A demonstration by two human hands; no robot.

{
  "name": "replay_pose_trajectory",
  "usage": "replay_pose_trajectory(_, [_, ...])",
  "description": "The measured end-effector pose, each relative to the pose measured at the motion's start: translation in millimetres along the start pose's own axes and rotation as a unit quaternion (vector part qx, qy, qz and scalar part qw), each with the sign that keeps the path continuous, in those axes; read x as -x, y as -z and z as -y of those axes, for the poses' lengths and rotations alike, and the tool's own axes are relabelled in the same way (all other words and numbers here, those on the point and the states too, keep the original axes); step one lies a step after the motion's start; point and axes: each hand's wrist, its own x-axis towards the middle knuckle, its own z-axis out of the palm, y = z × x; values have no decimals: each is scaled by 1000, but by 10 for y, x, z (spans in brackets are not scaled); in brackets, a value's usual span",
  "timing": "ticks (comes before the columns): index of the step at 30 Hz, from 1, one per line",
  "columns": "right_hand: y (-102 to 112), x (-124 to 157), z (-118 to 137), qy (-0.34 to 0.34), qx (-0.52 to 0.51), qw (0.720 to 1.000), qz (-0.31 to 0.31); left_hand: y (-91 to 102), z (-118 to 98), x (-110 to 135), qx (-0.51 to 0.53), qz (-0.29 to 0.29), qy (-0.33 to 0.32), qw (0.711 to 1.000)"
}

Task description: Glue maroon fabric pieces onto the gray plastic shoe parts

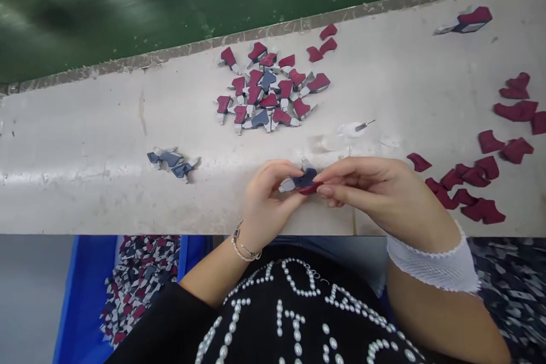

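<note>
Near the front edge of the white worktop, my left hand [275,190] pinches a small grey-and-navy plastic part [303,178] between thumb and fingers. My right hand [362,182] meets it from the other side, its thumb and forefinger closed on a maroon cover piece [313,188]. This maroon piece lies against the lower side of the navy part; whether it is seated cannot be seen, as fingertips cover its right end. Just beyond my hands is a small white patch with a thin pointed metal tool [362,125] on it.
A cluster of grey parts with maroon or navy faces [268,91] lies farther back. Loose maroon pieces [473,173] spread at right. Several navy-grey parts [173,162] lie left. A blue bin [68,296] of parts stands below left; a dark heap [512,284] is below right.
</note>
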Motion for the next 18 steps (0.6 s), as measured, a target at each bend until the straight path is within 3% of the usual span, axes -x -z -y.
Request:
replay_pose_trajectory(6, [22,-13,-14,-19,42,999,-9,-7,16,8,-23,9,-23,999])
replay_pose_trajectory(18, [60,-20,1,-48,5,999,25,15,-27,-6,-83,5,-82,993])
